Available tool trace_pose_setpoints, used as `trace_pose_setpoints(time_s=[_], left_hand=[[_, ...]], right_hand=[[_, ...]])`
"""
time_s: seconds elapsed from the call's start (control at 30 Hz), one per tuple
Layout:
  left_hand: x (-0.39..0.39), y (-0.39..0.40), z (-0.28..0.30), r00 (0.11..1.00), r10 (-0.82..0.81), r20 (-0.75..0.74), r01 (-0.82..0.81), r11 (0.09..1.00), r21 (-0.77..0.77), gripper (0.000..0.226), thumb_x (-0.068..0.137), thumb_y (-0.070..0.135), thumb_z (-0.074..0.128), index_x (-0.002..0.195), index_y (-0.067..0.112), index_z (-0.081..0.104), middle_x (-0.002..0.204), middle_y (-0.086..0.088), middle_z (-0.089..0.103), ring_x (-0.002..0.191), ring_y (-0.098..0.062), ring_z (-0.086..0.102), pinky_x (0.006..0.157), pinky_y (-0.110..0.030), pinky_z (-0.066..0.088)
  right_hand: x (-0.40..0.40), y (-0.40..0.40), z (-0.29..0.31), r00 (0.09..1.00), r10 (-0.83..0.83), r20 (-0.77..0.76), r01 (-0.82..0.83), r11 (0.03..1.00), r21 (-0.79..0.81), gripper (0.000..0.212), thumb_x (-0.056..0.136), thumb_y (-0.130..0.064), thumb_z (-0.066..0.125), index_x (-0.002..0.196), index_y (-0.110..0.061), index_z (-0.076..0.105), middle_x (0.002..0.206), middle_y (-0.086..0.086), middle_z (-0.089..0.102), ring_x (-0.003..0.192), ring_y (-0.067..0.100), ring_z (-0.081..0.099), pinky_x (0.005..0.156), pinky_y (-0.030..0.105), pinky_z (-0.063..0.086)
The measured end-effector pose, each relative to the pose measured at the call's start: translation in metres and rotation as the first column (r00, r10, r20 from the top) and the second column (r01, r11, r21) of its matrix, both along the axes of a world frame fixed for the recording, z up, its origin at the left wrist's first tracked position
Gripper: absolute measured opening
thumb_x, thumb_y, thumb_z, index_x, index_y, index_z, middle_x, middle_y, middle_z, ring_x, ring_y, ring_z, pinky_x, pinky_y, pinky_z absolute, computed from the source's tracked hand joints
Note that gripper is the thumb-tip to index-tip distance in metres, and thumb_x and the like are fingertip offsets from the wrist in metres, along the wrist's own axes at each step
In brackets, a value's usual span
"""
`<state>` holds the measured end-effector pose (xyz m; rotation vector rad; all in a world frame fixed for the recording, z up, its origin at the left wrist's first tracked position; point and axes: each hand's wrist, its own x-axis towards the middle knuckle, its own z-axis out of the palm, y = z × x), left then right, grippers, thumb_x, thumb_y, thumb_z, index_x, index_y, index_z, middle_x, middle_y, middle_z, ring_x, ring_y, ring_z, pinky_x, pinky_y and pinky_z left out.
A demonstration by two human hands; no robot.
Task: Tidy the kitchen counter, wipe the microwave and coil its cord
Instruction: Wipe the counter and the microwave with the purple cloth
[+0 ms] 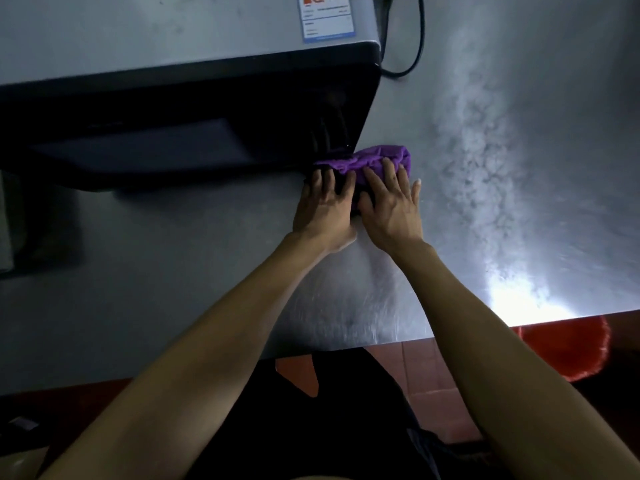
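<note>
- Right at the lower right corner of the microwave [194, 109], both hands press on a purple cloth [375, 162] that lies on the steel counter [519, 168].
- Bunched and wrinkled, the cloth is a thick folded wad, vivid purple, its far edge touching the dark front of the microwave near the bottom corner.
- Spread flat with fingers splayed, the left hand [323, 206] lies palm down; its fingertips reach the cloth's left end, which sits in shadow under the microwave's front edge.
- Likewise flat and open, the right hand [391, 206] rests its fingers on top of the cloth, the thumb tucked toward the left hand; neither hand grips it in a fist.
- Seen from above, the microwave has a grey top with a blue-bordered label [327, 17] near the back right, and a black glossy front with a dim window.
- Its black cord [415, 50] loops on the counter just beside the right rear corner, uncoiled.
- Bright glare streaks the brushed counter on the right.
</note>
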<state>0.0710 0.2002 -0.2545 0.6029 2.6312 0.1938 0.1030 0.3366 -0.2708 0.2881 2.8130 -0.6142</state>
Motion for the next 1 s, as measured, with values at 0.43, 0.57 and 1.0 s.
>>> trace_pose_setpoints(time_s=[0.43, 0.57, 1.0], left_hand=[[0.005, 0.009, -0.004, 0.999, 0.049, -0.008, -0.049, 0.999, 0.011, 0.094, 0.080, 0.033, 0.061, 0.157, 0.017, 0.010, 0.155, -0.019, 0.020, 0.144, -0.038, 0.015, 0.119, -0.050, 0.021], [0.008, 0.005, -0.003, 0.999, 0.037, -0.028, -0.037, 0.999, 0.007, 0.091, 0.079, 0.029, 0.061, 0.156, 0.018, 0.014, 0.155, -0.020, 0.021, 0.145, -0.040, 0.015, 0.119, -0.049, 0.021], [0.046, -0.053, -0.001, 0.999, 0.052, 0.013, -0.052, 0.999, -0.003, 0.076, 0.088, 0.032, 0.053, 0.155, 0.020, 0.018, 0.155, -0.020, 0.024, 0.146, -0.041, 0.015, 0.119, -0.050, 0.023]], right_hand=[[-0.019, 0.006, -0.016, 0.990, 0.017, -0.139, -0.032, 0.994, -0.102, 0.051, 0.097, -0.028, 0.038, 0.145, -0.010, 0.046, 0.158, 0.020, 0.031, 0.148, 0.048, 0.016, 0.121, 0.058, 0.013], [-0.016, 0.007, -0.014, 0.966, 0.042, -0.254, -0.064, 0.995, -0.078, 0.046, 0.091, -0.022, 0.050, 0.132, -0.005, 0.060, 0.143, 0.025, 0.051, 0.138, 0.046, 0.037, 0.118, 0.059, 0.025], [0.046, -0.070, -0.004, 0.887, 0.000, -0.462, -0.053, 0.993, -0.103, 0.035, 0.085, -0.008, 0.065, 0.119, 0.003, 0.064, 0.128, 0.028, 0.060, 0.132, 0.044, 0.036, 0.108, 0.068, 0.033]])
